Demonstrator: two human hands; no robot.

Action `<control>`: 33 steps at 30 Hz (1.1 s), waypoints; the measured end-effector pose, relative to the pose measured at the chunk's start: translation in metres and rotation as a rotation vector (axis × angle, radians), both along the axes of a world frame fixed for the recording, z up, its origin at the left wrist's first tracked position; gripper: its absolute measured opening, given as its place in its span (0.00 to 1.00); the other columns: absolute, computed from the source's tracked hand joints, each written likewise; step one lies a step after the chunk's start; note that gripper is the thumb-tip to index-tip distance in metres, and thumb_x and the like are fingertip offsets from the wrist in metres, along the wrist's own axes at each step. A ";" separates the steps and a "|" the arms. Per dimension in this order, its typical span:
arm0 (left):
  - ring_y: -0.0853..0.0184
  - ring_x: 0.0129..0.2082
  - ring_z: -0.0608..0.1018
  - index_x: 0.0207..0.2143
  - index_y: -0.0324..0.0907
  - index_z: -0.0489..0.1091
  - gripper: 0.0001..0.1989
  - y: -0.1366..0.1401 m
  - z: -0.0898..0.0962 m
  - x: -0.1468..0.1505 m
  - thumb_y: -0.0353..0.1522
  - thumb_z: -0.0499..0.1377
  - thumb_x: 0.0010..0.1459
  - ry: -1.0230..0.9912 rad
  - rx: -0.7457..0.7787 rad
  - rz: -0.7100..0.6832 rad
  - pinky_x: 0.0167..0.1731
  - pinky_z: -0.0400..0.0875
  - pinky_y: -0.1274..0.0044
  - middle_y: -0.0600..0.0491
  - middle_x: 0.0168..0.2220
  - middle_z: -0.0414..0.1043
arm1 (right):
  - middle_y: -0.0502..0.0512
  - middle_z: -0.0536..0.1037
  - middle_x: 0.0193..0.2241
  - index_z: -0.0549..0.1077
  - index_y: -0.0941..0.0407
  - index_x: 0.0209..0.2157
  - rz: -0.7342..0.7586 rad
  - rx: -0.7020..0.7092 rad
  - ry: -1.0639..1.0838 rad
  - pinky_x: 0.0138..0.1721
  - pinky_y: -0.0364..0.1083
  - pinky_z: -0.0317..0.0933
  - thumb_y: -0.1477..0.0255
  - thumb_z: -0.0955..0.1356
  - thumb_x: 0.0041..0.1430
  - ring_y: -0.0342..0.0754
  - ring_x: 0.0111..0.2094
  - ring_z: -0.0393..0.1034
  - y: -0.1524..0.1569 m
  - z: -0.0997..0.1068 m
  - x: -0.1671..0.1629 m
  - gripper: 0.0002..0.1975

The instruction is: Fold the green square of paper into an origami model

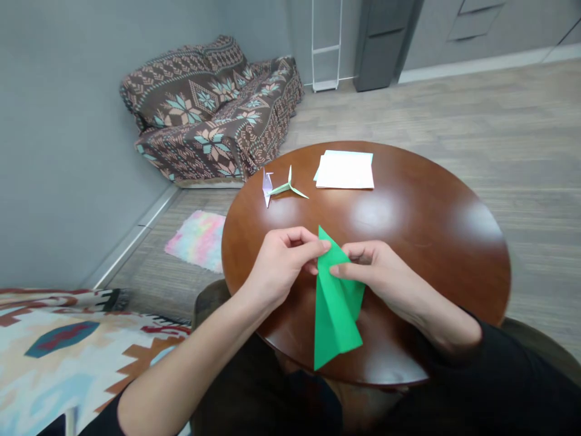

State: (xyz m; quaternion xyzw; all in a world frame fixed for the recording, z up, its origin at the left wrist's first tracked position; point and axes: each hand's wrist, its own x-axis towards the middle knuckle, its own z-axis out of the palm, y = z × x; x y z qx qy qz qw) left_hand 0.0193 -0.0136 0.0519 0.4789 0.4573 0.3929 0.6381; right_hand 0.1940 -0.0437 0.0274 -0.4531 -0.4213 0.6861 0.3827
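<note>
A sheet of green paper [333, 312], creased and partly folded, is held up over the near part of the round table. My left hand [285, 257] pinches its upper left edge between thumb and fingers, close to the pointed top. On the other side my right hand [370, 266] grips the paper's right edge, thumb on the front and fingers behind. Below my hands the paper fans out into pleated flaps, with one corner hanging lowest. Beyond my left hand stand a purple folded-paper figure [267, 189] and a light green folded-paper figure [289, 186], touching or nearly so.
A small stack of white and pale blue sheets [345, 169] lies at the back of the brown round table [436, 242]. Past it is a sofa [213, 115] under a patterned cover. A pastel rug [198, 239] lies on the floor at left, near a patterned cloth [68, 357].
</note>
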 end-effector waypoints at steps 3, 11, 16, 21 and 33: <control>0.75 0.18 0.68 0.20 0.38 0.74 0.14 -0.003 -0.002 0.003 0.34 0.73 0.48 0.013 -0.010 -0.039 0.21 0.61 0.80 0.56 0.19 0.70 | 0.50 0.79 0.24 0.78 0.58 0.25 -0.087 0.026 0.039 0.30 0.44 0.59 0.67 0.77 0.47 0.44 0.25 0.68 0.001 -0.001 -0.001 0.10; 0.74 0.20 0.68 0.21 0.38 0.74 0.12 -0.001 -0.005 0.003 0.34 0.73 0.48 0.021 0.055 0.061 0.23 0.61 0.79 0.56 0.20 0.72 | 0.46 0.71 0.19 0.70 0.56 0.20 -0.095 0.044 -0.026 0.27 0.44 0.53 0.67 0.76 0.46 0.42 0.22 0.61 0.002 0.001 -0.001 0.12; 0.74 0.21 0.69 0.22 0.39 0.74 0.11 0.003 -0.004 0.001 0.34 0.72 0.50 0.006 0.101 0.125 0.24 0.62 0.79 0.56 0.21 0.72 | 0.48 0.74 0.21 0.75 0.56 0.23 -0.035 0.014 -0.057 0.28 0.44 0.55 0.68 0.74 0.46 0.44 0.24 0.64 0.001 0.002 -0.002 0.07; 0.72 0.26 0.74 0.28 0.39 0.76 0.09 -0.005 -0.005 0.003 0.33 0.73 0.49 -0.084 -0.029 0.044 0.31 0.68 0.79 0.56 0.27 0.76 | 0.48 0.74 0.22 0.76 0.57 0.25 -0.077 0.021 -0.047 0.29 0.45 0.55 0.69 0.73 0.46 0.44 0.24 0.63 0.000 0.000 -0.004 0.06; 0.72 0.24 0.74 0.24 0.39 0.69 0.13 -0.009 -0.004 0.008 0.29 0.73 0.46 -0.259 -0.263 0.068 0.29 0.70 0.79 0.56 0.24 0.74 | 0.46 0.69 0.20 0.71 0.57 0.22 -0.045 0.073 -0.091 0.27 0.43 0.53 0.70 0.72 0.48 0.41 0.24 0.59 0.001 0.000 -0.002 0.07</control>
